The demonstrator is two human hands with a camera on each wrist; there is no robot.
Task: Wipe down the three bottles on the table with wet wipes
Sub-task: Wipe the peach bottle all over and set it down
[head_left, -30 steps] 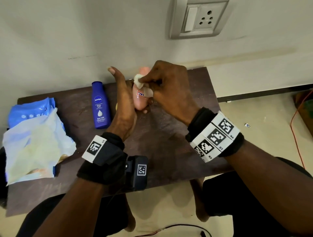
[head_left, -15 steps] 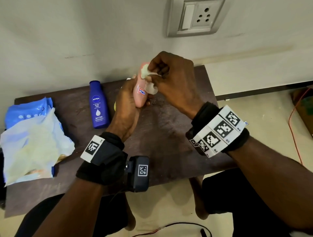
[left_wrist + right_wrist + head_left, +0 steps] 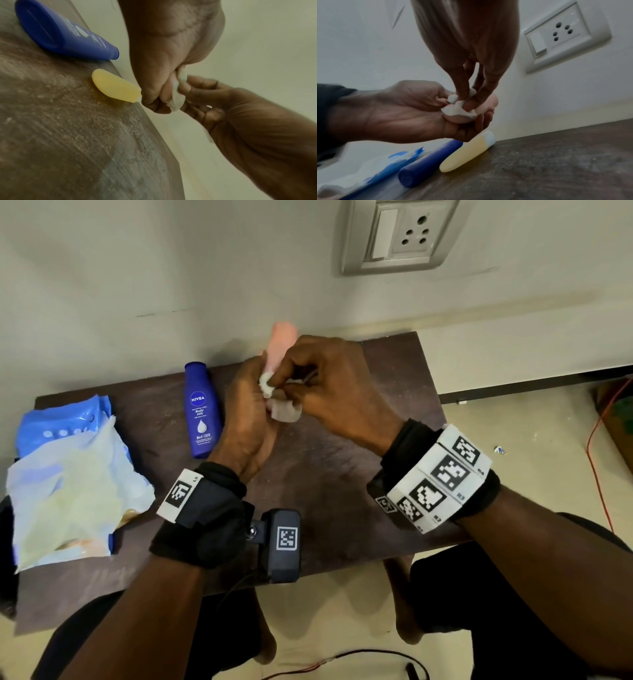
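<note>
A person's left hand [image 3: 246, 419] grips a pink bottle [image 3: 281, 345] above a dark table [image 3: 335, 491], the bottle's top rising beyond the fingers toward the wall. The right hand [image 3: 329, 392], just to its right, pinches a crumpled white wet wipe [image 3: 284, 410] against the bottle's side. A blue lotion bottle [image 3: 202, 409] lies to the left of the left hand, a yellow bottle [image 3: 467, 151] under it, and an opened wipes pack [image 3: 68, 474] farther left.
</note>
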